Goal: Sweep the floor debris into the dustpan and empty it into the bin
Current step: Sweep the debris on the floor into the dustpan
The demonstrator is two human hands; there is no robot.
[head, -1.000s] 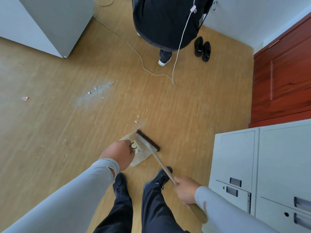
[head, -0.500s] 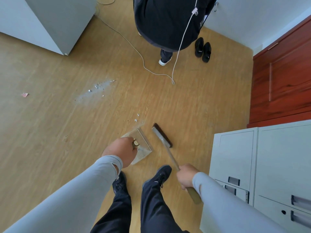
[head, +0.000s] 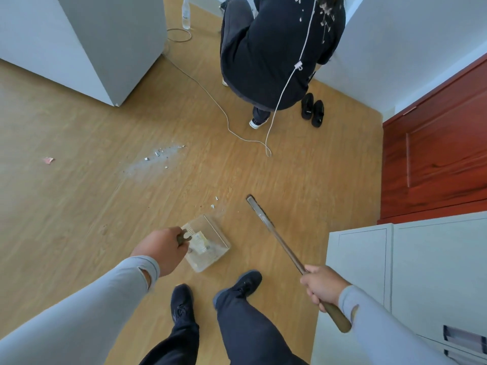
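Note:
A clear plastic dustpan (head: 210, 246) lies on the wooden floor just ahead of my feet, with some pale scraps inside. My left hand (head: 163, 248) grips its dark handle at the near left end. My right hand (head: 322, 287) grips the wooden handle of a brush (head: 259, 210), whose head is off to the right of the pan, apart from it. Two small white bits (head: 214, 202) lie just beyond the pan's mouth. Farther left is a dusty patch with several white crumbs (head: 158, 158). A pink scrap (head: 48, 160) lies at the far left.
A person in dark clothes (head: 274, 48) crouches ahead, with a white cable (head: 232, 127) trailing across the floor. Black shoes (head: 313, 109) stand by the wall. Grey lockers (head: 411, 272) are close on my right, a red wooden door (head: 437, 143) beyond, a white cabinet (head: 87, 46) at back left.
The brush has swung away from the dustpan to the right, its head now apart from the pan. My right hand moved right and back. The left hand still holds the pan.

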